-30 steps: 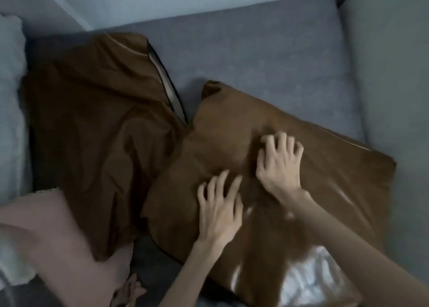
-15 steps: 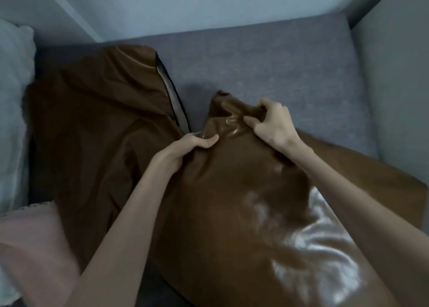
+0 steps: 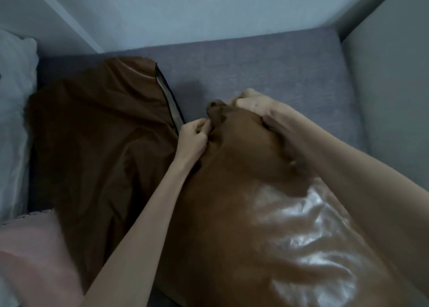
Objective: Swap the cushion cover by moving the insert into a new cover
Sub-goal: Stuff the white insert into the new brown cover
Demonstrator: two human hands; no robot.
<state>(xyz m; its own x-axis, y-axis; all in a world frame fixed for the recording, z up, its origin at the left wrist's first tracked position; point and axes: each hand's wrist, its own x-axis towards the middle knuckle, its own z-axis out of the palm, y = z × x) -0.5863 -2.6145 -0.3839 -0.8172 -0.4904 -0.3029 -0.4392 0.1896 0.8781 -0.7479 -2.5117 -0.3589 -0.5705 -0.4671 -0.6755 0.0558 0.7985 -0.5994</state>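
Observation:
A stuffed brown satin cushion lies on the grey sofa seat, its far corner lifted towards me. My left hand pinches the cover fabric just below that corner. My right hand grips the cushion's top edge beside the corner, fingers curled over it. A second brown cover lies limp and flat to the left, its open zip edge showing a pale lining. The insert itself is hidden inside the fabric.
A pale grey pillow leans at the far left. A pink cushion lies at the lower left. The sofa's armrest rises on the right, and a wall stands behind the seat.
Both hands left the cushion's face, where they pressed flat, and moved up to its far corner. They now grip the fabric there, and the corner has risen.

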